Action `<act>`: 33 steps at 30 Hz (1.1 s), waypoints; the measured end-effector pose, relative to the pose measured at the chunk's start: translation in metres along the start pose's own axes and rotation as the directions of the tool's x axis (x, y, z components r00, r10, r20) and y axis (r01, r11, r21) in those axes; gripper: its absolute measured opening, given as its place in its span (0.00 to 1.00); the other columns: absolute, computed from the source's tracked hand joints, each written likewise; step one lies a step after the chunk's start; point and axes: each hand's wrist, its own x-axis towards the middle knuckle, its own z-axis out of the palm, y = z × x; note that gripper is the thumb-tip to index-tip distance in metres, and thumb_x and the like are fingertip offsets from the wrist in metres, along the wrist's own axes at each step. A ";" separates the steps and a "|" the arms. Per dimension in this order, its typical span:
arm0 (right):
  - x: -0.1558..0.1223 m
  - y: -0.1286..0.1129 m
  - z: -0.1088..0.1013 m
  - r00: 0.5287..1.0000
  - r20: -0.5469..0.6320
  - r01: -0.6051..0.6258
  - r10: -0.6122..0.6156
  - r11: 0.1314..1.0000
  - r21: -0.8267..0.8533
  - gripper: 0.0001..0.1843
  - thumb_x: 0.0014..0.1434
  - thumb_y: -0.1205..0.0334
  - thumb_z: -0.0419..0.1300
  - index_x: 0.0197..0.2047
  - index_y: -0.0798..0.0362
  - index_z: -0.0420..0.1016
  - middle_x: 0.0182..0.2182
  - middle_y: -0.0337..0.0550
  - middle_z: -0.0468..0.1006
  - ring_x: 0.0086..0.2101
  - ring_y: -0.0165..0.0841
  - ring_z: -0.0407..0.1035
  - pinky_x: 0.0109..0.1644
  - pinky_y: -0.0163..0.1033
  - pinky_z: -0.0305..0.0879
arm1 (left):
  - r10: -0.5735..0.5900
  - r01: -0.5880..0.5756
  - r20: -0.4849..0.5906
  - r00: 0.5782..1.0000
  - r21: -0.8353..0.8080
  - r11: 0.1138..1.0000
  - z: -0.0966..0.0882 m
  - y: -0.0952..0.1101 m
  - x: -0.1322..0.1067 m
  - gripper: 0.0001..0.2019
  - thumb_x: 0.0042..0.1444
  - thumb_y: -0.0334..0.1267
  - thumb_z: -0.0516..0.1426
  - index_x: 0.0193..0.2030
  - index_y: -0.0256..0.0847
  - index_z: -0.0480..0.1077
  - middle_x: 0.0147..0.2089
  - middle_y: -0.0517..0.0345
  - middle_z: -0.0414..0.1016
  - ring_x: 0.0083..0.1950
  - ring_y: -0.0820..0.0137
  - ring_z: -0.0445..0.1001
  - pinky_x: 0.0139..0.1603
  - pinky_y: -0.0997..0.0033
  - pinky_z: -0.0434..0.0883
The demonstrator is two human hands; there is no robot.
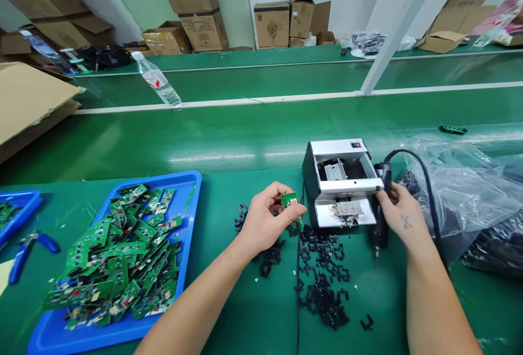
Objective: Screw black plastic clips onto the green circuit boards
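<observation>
My left hand (269, 216) pinches a small green circuit board (289, 199) between thumb and fingers, just left of a silver-and-black screw feeder (339, 186). My right hand (402, 213) is closed at the feeder's right side on a black electric screwdriver (381, 230), its bit pointing down toward the table's near edge. Part of the screwdriver's grip is hidden behind my fingers. Below the feeder lie many small black plastic clips (324, 300) in loose heaps. More of these black pieces lie beneath my left hand.
A blue tray (195, 202) heaped with green circuit boards stands at left, beside blue-handled pliers (30, 249) and another blue tray (35, 198). Clear plastic bags (457, 181) lie at right near the screwdriver's cable (429, 191). A water bottle (159, 83) and cardboard boxes (272, 25) stand farther back.
</observation>
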 end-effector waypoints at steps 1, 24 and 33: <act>-0.001 0.001 -0.001 1.000 0.002 0.009 -0.009 0.995 -0.103 0.24 0.48 0.44 0.67 0.42 0.52 0.75 0.34 0.52 0.78 0.42 0.54 0.74 0.51 0.64 0.69 | -0.017 0.017 0.013 1.000 -0.008 1.000 -0.001 0.000 0.001 0.16 0.56 0.48 0.66 0.36 0.39 0.67 0.28 0.66 0.64 0.27 0.77 0.60 0.27 0.77 0.59; -0.138 -0.033 0.051 0.475 0.722 0.880 -0.503 0.292 -0.375 0.11 0.56 0.78 0.65 0.39 0.54 0.77 0.36 0.45 0.80 0.34 0.39 0.77 0.25 0.38 0.63 | -0.206 -0.133 0.418 0.885 0.650 0.749 -0.008 0.009 0.001 0.10 0.68 0.44 0.56 0.39 0.41 0.72 0.28 0.64 0.71 0.29 0.69 0.68 0.33 0.71 0.58; -0.135 -0.034 0.051 0.469 0.713 0.880 -0.521 0.343 -0.328 0.07 0.59 0.76 0.61 0.34 0.54 0.76 0.32 0.45 0.78 0.33 0.36 0.74 0.29 0.36 0.63 | -0.218 -0.117 0.444 0.869 0.613 0.781 -0.009 0.012 0.000 0.12 0.68 0.43 0.54 0.35 0.41 0.68 0.26 0.65 0.66 0.29 0.71 0.65 0.31 0.71 0.56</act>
